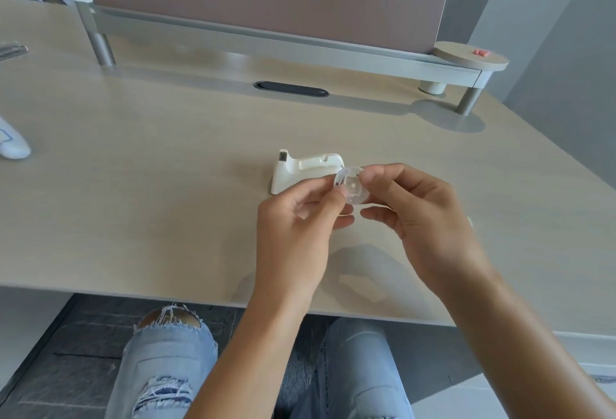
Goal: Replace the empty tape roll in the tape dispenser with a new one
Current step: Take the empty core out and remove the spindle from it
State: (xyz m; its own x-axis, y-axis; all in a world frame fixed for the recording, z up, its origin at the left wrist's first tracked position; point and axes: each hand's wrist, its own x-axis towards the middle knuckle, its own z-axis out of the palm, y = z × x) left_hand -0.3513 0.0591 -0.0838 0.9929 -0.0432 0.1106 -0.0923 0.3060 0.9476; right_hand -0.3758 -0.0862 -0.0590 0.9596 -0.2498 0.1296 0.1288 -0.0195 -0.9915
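A white tape dispenser (301, 168) stands on the light wooden desk (150, 168), its cutter end at the left and its roll cradle showing nothing in it. Just in front of it, above the desk, both hands hold a small clear plastic roll core (351, 186) with a round hub. My left hand (300, 228) pinches its left edge with thumb and fingers. My right hand (420, 215) grips its right side from above. I cannot tell whether tape is wound on the core.
A grey raised shelf (266, 38) with a pink divider panel runs along the back of the desk. A black cable slot (291, 89) lies below it. A white object (11, 141) sits at the left edge. My knees in ripped jeans are under the desk's near edge.
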